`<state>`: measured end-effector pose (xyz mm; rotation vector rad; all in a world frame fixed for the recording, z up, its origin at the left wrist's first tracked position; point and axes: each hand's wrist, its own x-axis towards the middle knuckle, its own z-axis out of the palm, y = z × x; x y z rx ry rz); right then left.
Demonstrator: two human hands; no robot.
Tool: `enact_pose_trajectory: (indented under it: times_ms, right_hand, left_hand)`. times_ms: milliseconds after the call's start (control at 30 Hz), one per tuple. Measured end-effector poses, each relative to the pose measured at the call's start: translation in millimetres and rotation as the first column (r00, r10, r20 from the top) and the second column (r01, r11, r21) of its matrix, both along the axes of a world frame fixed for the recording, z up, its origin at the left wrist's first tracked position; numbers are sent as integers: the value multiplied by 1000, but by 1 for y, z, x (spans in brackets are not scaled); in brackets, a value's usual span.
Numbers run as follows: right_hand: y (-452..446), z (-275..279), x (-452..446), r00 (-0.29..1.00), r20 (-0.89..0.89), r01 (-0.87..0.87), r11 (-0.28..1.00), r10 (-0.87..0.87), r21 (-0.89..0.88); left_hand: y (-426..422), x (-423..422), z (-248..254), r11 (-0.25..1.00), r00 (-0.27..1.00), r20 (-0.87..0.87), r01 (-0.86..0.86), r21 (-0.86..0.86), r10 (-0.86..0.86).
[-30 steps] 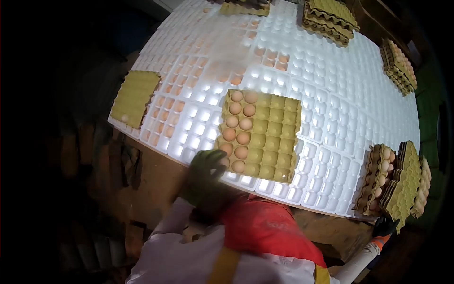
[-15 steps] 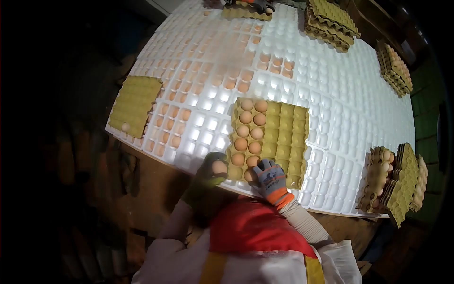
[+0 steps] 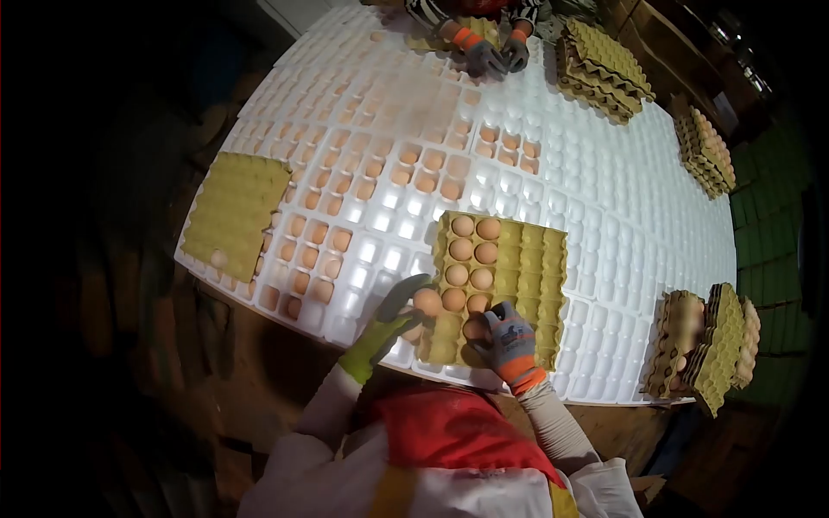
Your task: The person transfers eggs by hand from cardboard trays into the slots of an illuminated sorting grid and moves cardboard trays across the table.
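One egg (image 3: pixel 474 326), at the near edge of the fibre tray (image 3: pixel 531 276), gripped by the right hand (image 3: pixel 511 338); whether lifted, indeterminable. Judged light, rigid, smooth, fragile: hold gently around its widest part. Left hand (image 3: pixel 386 324) cups further eggs (image 3: pixel 427 301) beside the tray. White trays (image 3: pixel 596 259) surround this.

1. Left hand (image 3: pixel 387 318), at the tray's (image 3: pixel 528 289) eight o'clock: cradling eggs (image 3: pixel 427 301).
2. Right hand (image 3: pixel 508 338), six o'clock: curled around an egg (image 3: pixel 475 327).
3. Co-worker's hands (image 3: pixel 485 59) (image 3: pixel 517 53): twelve o'clock, far side.
4. Stacks of trays (image 3: pixel 604 73) (image 3: pixel 701 160): one and two o'clock.
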<state>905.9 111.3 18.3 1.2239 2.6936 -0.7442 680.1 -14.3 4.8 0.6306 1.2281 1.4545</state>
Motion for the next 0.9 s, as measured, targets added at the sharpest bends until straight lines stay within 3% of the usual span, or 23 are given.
enact_pose_trajectory:
  times_ms: [33, 67, 100, 133, 167, 200, 267, 300, 333, 367, 400, 433, 467, 533, 567, 600, 633, 667, 700, 733, 800, 900]
  right_hand:
    - [0, 2, 4, 998, -26, 53, 996, -55, -70]
    - [1, -4, 18, 964, -194, 133, 961, -182, -241]
    - [3, -16, 40, 886, -334, 169, 894, -322, -414]
    - [5, -9, 40, 770, -433, 161, 799, -469, -579]
    - [1, 5, 44, 578, -325, 152, 490, -749, -859]
    - [-2, 20, 36, 321, -314, -67, 310, -893, -948]
    - [1, 8, 33, 302, -424, 36, 455, -854, -890]
    - [9, -4, 31, 531, -540, 151, 700, -653, -698]
    - [18, -18, 30, 741, -538, 170, 887, -402, -429]
    - [23, -28, 27, 896, -422, 93, 988, -138, -126]
    - [15, 0, 2, 974, -181, 142, 990, -137, 16]
    - [8, 1, -13, 996, -30, 91, 987, -88, 134]
    - [5, 0, -23, 991, 127, 18, 970, -50, 242]
    - [6, -16, -26, 981, 186, -21, 936, -48, 353]
    - [10, -22, -30, 977, 208, -40, 912, -50, 409]
    - [14, -21, -33, 975, 222, -73, 925, -13, 373]
    - [19, -15, -33, 971, 237, -100, 936, 18, 339]
    - [23, -10, -33, 965, 258, -130, 945, 50, 301]
    - [25, -6, -33, 966, 242, -163, 938, 88, 307]
    - [29, 3, -34, 973, 213, -140, 961, 88, 240]
    - [39, 25, -36, 984, 162, -87, 991, 70, 102]
    - [68, 33, -25, 988, -138, -68, 997, 65, -21]
  left_hand:
    - [8, -6, 0, 994, 982, 171, 94, -55, -83]
    - [18, -9, 3, 986, 959, -232, 153, -66, -164]
    - [32, -8, 14, 976, 773, -598, 196, -96, -214]
    - [42, -3, 20, 966, 454, -861, 218, -143, -230]
    - [51, 5, 12, 963, 159, -970, 228, -145, -183]
    - [56, 13, 4, 953, -16, -978, 225, -205, -207]
    - [64, 27, -12, 932, -361, -904, 189, -311, -228]
    - [65, 33, -20, 953, -387, -905, 160, -257, -179]
    - [66, 31, -20, 946, -330, -922, 176, -272, -204]
    - [66, 28, -18, 939, -273, -933, 187, -290, -234]
    - [65, 24, -16, 930, -215, -940, 201, -306, -263]
    - [64, 19, -2, 937, -89, -956, 192, -292, -279]
    - [63, 10, -1, 958, 119, -960, 168, -233, -254]
    - [50, -12, 0, 989, 509, -848, 63, -137, -150]
    - [45, -25, -6, 991, 503, -861, -64, -117, -70]
    - [45, -42, -12, 977, 622, -779, -205, -60, 83]
    - [44, -69, -19, 961, 426, -893, -277, 22, 143]
    - [44, -91, -25, 924, 357, -914, -379, 47, 193]
    - [53, -107, -19, 872, 437, -850, -488, 51, 294]
    - [59, -128, -22, 844, 225, -964, -536, -3, 140]
    - [69, -146, -25, 848, 126, -990, -529, -13, 63]
    - [84, -154, -37, 859, 7, -999, -511, 27, 35]
